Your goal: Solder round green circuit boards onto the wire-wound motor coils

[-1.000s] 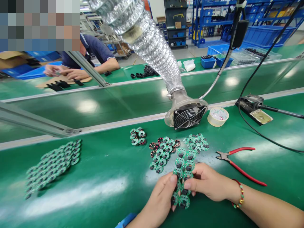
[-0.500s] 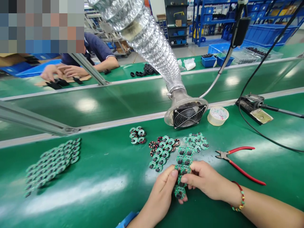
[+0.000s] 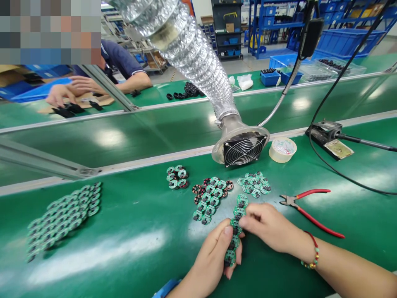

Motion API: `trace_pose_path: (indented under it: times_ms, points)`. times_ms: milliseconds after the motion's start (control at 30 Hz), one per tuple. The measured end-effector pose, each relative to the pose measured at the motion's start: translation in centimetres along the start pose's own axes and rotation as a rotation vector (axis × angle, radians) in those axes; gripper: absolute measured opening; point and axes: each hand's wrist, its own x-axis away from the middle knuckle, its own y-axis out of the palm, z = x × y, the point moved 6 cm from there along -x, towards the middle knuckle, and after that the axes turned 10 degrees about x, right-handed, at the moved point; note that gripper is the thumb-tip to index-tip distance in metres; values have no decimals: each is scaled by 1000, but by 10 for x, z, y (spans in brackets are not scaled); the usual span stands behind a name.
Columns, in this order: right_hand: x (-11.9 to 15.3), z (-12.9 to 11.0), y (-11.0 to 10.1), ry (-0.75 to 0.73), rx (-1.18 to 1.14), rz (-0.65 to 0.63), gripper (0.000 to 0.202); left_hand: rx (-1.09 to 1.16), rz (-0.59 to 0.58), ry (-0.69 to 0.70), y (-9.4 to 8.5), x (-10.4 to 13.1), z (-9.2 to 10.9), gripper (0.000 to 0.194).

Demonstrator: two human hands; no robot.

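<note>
My left hand (image 3: 215,252) is closed round a strip of joined green round circuit boards (image 3: 230,257), its thumb on the strip's left edge and fingertips showing on the right. The strip points up and away from me. My right hand (image 3: 266,225) has its fingers pinched at the strip's right edge, near the upper boards; whatever lies between the fingertips is hidden. Just beyond, a group of green boards on dark and copper round parts (image 3: 210,200) lies on the green table (image 3: 130,231). Loose green boards (image 3: 254,184) lie right of that group.
Red-handled cutters (image 3: 319,217) lie right of my right hand. Behind are a tape roll (image 3: 282,150), a fan on a silver duct (image 3: 245,151) and a soldering iron stand (image 3: 328,134). Board sheets (image 3: 65,217) lie left; several assembled parts (image 3: 177,177) stand nearer. A person's hands (image 3: 72,89) work across.
The strip in my left hand now shows a single row, where two rows showed before. My right hand has moved slightly up along it. The view has shifted a little.
</note>
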Motion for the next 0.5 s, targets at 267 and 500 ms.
trace_pose_path:
  times_ms: [267, 500]
  points:
    - [-4, -1, -19, -35, -21, -20, 45, 10, -172, -147, 3, 1, -1, 62]
    - [0, -7, -22, -88, -7, -72, 50, -58, -253, -155, 1, 4, 6, 61]
